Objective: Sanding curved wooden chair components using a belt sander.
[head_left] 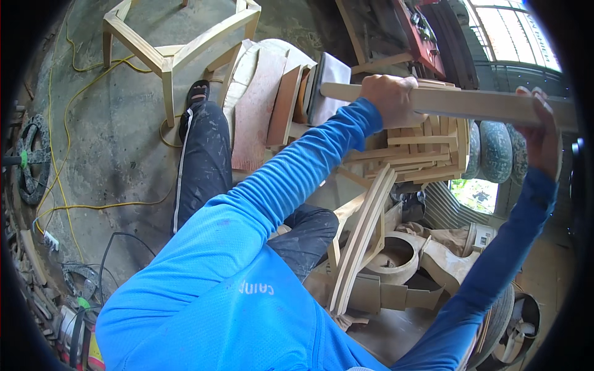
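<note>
A long, pale wooden piece (473, 104) crosses the upper right of the head view, its narrower rounded end toward the left. My left hand (391, 102) is closed around it near that narrow end. Farther right, my right hand (542, 133) grips the same piece, fingers over its upper edge. The narrow tip lies against or just in front of a grey, flat-faced pad (330, 80); whether they touch I cannot tell. Beside the pad stand a reddish-brown board (285, 106) and a curved, pinkish wooden panel (258, 111).
A stack of wooden strips (427, 148) sits below my hands. Curved wooden parts (365, 238) lean nearer me. A wooden frame (145, 46) stands on the concrete floor at far left, with a yellow cord (111, 205) trailing by it. Round patterned stools (495, 151) are at right.
</note>
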### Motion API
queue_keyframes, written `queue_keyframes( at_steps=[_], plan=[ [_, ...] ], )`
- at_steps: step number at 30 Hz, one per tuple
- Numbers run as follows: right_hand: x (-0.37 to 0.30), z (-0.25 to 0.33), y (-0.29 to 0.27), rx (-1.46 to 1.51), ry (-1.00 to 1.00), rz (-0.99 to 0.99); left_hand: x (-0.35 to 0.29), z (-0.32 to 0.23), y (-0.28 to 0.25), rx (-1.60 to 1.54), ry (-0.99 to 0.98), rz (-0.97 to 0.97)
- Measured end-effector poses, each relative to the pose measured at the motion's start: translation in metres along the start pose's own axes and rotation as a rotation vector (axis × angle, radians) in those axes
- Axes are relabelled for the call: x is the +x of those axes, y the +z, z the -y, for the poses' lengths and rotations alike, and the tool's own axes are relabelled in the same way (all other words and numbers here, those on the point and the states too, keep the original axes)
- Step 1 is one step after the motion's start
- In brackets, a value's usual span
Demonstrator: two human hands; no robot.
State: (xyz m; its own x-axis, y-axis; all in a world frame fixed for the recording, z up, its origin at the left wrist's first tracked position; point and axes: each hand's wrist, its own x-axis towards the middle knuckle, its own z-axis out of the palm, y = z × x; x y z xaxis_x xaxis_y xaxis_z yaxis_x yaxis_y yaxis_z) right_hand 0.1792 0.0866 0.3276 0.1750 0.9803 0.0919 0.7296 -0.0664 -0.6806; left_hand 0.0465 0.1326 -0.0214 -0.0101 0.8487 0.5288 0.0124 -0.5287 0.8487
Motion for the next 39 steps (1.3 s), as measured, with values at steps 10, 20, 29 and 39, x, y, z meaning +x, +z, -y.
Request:
queue_keyframes(
  at_steps=[10,20,29,39],
  plan=[
    [-0.28,-0.192,0.108,0.797,-0.02,-0.655,-0.075,0.031,-0.018,0.118,0.017,-0.201],
    [-0.434,-0.307,0.131,1.667,0.301,-0.78,-0.084,-0.057,-0.079,-1.837,-0.554,0.274],
    [-0.46,-0.335,0.14,1.767,0.479,-0.626,-0.09,-0.105,-0.087,-1.299,-0.306,0.35],
    [-0.457,-0.325,0.16,1.819,0.541,-0.76,-0.091,-0.091,-0.077,-1.054,-0.296,0.171]
  ],
)
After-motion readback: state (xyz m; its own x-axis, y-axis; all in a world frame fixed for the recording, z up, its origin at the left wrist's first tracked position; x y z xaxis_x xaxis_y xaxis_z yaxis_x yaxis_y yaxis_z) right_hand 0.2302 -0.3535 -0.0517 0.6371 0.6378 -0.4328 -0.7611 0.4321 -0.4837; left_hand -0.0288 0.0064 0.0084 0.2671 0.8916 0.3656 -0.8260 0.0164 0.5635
